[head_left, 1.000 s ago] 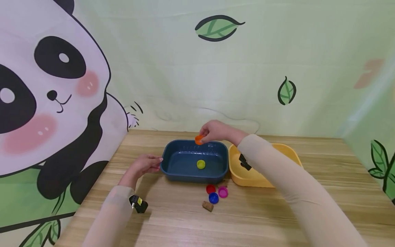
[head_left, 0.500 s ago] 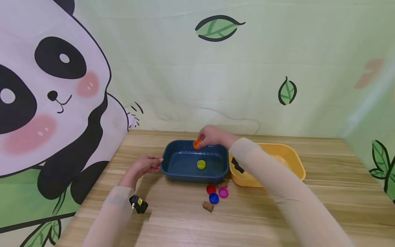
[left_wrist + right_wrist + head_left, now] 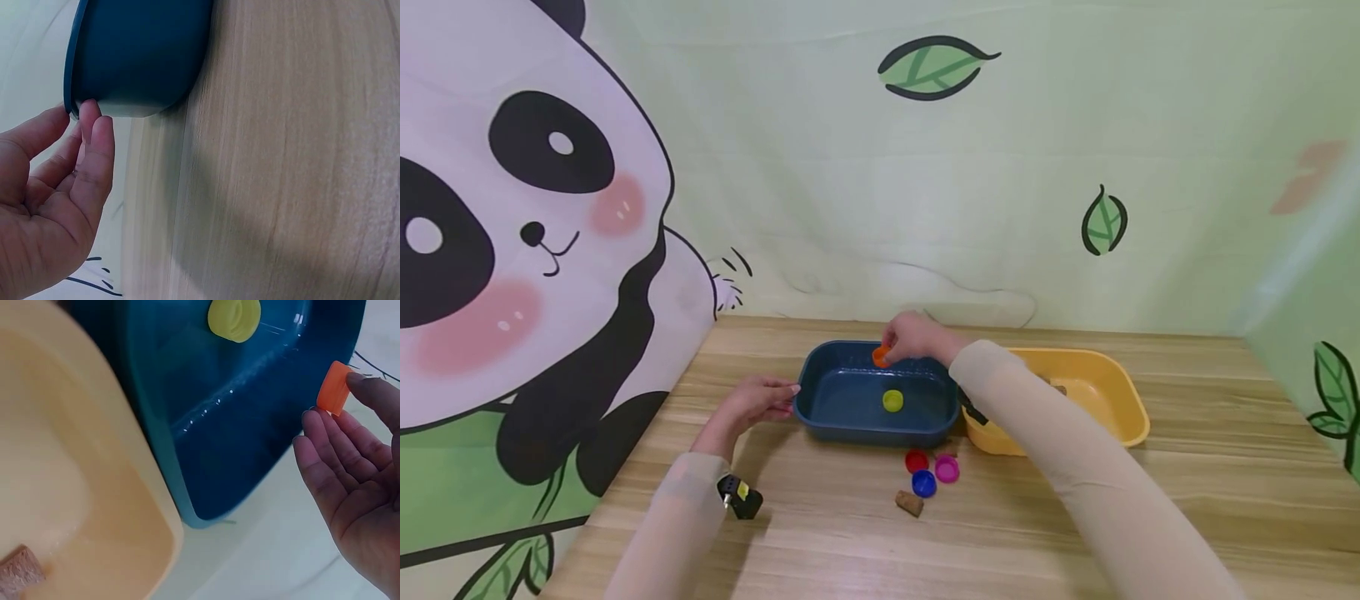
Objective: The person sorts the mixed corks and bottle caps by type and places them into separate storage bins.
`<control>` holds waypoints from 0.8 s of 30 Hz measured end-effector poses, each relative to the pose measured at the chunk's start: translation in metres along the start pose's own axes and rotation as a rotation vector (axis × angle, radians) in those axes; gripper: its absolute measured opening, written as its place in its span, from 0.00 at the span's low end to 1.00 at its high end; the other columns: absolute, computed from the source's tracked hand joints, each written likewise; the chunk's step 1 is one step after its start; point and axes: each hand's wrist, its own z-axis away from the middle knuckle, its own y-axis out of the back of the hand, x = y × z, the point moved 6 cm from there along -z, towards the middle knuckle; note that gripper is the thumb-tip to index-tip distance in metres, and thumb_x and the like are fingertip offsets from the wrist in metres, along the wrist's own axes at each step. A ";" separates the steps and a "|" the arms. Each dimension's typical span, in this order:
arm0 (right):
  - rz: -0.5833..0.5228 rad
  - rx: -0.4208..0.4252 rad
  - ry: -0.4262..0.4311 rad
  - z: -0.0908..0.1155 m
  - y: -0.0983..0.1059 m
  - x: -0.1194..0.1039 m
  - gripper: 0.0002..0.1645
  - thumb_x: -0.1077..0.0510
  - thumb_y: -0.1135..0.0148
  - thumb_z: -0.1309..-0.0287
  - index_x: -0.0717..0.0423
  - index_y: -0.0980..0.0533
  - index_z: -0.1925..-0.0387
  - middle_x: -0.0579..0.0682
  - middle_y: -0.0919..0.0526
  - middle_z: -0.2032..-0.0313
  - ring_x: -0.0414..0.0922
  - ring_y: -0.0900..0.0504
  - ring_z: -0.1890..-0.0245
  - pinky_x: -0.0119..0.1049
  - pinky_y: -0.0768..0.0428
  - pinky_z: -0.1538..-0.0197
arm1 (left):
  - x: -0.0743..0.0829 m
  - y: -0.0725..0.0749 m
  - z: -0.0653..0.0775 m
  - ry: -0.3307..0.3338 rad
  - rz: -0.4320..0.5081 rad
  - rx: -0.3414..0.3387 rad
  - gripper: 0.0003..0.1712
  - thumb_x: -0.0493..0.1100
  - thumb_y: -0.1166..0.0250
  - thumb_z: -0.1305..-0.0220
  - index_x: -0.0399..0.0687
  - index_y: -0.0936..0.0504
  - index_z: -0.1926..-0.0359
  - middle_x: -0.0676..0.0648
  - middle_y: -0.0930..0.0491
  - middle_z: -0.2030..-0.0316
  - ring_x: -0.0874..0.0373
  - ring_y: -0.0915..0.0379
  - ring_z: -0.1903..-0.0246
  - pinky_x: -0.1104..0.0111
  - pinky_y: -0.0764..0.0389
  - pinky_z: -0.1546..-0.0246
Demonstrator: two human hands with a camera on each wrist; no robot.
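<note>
Held items. We record one orange cap (image 3: 880, 357), pinched between the thumb and fingertips of the right hand (image 3: 913, 335), positioned over the far side of the blue tray (image 3: 872, 435). The left hand (image 3: 762, 398) is nearly closed at the tray's left end, thumb at the rim and fingertips against the outer wall, pinching the edge.

Contents of the blue tray. We count one yellow-green cap (image 3: 892, 401), on the floor of the tray, right of its middle.

Adjacent container. We list one yellow tray (image 3: 1097, 400), just to the right of the blue one and partly hidden in the head view by the right sleeve (image 3: 1060, 454). The right wrist view shows a brown cork (image 3: 19, 572) inside it.

Loose pieces, on the wood-grain tabletop (image 3: 820, 542) in front of the trays. We note one red cap (image 3: 916, 462), one magenta cap (image 3: 947, 468) to its right, one blue cap (image 3: 924, 483) nearer the person, and one tapered cork piece (image 3: 909, 502) lying on its side, nearest of all.

Setting. We enter a pale green backdrop (image 3: 820, 167) printed with leaves and a large panda (image 3: 572, 225) at left.
</note>
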 end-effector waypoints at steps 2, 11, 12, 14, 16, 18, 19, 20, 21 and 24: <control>0.003 -0.001 -0.009 -0.001 -0.003 0.001 0.16 0.55 0.30 0.37 0.61 0.15 0.52 0.56 0.11 0.56 0.46 0.21 0.63 0.32 0.18 0.55 | 0.001 -0.001 0.001 0.010 -0.008 0.009 0.26 0.42 0.37 0.27 0.21 0.25 0.40 0.52 0.14 0.71 0.66 0.18 0.71 0.74 0.12 0.63; -0.001 -0.019 -0.033 -0.006 -0.014 0.003 0.15 0.56 0.30 0.37 0.63 0.15 0.53 0.57 0.11 0.56 0.45 0.21 0.64 0.34 0.17 0.54 | 0.002 -0.003 0.001 0.057 -0.033 0.049 0.26 0.37 0.44 0.23 0.17 0.33 0.35 0.56 0.17 0.74 0.69 0.20 0.73 0.77 0.14 0.66; 0.003 -0.022 -0.034 -0.007 -0.015 0.003 0.16 0.56 0.30 0.37 0.63 0.15 0.53 0.57 0.11 0.55 0.46 0.21 0.64 0.34 0.17 0.53 | 0.002 -0.002 0.001 0.057 -0.033 0.050 0.26 0.37 0.45 0.23 0.17 0.33 0.35 0.56 0.17 0.74 0.69 0.20 0.73 0.78 0.14 0.66; 0.017 -0.029 -0.037 -0.009 -0.017 0.005 0.16 0.56 0.30 0.37 0.63 0.15 0.52 0.57 0.11 0.55 0.45 0.20 0.63 0.35 0.16 0.52 | 0.002 -0.002 0.000 0.055 -0.027 0.048 0.27 0.37 0.45 0.23 0.17 0.33 0.34 0.56 0.18 0.74 0.69 0.21 0.73 0.78 0.15 0.67; 0.030 -0.033 -0.040 -0.010 -0.018 0.006 0.16 0.57 0.30 0.37 0.63 0.15 0.52 0.57 0.11 0.55 0.45 0.20 0.64 0.35 0.15 0.52 | 0.003 -0.002 0.000 0.053 -0.021 0.048 0.27 0.36 0.45 0.23 0.17 0.34 0.34 0.57 0.18 0.74 0.69 0.21 0.73 0.79 0.15 0.67; 0.038 -0.035 -0.048 -0.011 -0.020 0.008 0.15 0.57 0.30 0.36 0.63 0.15 0.52 0.57 0.11 0.55 0.45 0.20 0.64 0.35 0.16 0.52 | 0.003 -0.001 0.000 0.050 -0.017 0.052 0.27 0.36 0.45 0.24 0.17 0.33 0.34 0.56 0.18 0.74 0.69 0.21 0.73 0.79 0.15 0.67; 0.040 -0.040 -0.052 -0.011 -0.021 0.008 0.15 0.57 0.31 0.36 0.63 0.15 0.52 0.57 0.11 0.55 0.45 0.21 0.65 0.35 0.16 0.53 | 0.003 -0.001 0.000 0.050 -0.017 0.053 0.27 0.36 0.44 0.24 0.17 0.33 0.34 0.56 0.18 0.74 0.69 0.21 0.73 0.79 0.15 0.67; 0.042 -0.043 -0.056 -0.011 -0.022 0.009 0.15 0.57 0.31 0.36 0.63 0.15 0.52 0.57 0.11 0.55 0.45 0.21 0.65 0.35 0.16 0.53 | 0.002 -0.001 0.000 0.051 -0.020 0.053 0.27 0.37 0.44 0.24 0.17 0.33 0.35 0.56 0.18 0.74 0.69 0.21 0.73 0.79 0.15 0.68; 0.040 -0.048 -0.061 -0.011 -0.023 0.010 0.15 0.57 0.31 0.36 0.63 0.15 0.53 0.57 0.11 0.55 0.44 0.22 0.65 0.35 0.16 0.53 | 0.002 -0.001 0.000 0.051 -0.022 0.053 0.27 0.37 0.44 0.24 0.17 0.33 0.35 0.56 0.18 0.74 0.69 0.21 0.73 0.79 0.15 0.67; 0.044 -0.064 -0.068 -0.011 -0.026 0.011 0.14 0.57 0.31 0.36 0.62 0.15 0.53 0.57 0.11 0.56 0.44 0.23 0.66 0.35 0.17 0.54 | 0.000 -0.002 0.000 0.055 -0.027 0.049 0.26 0.37 0.44 0.24 0.18 0.32 0.35 0.56 0.18 0.74 0.69 0.21 0.73 0.79 0.15 0.67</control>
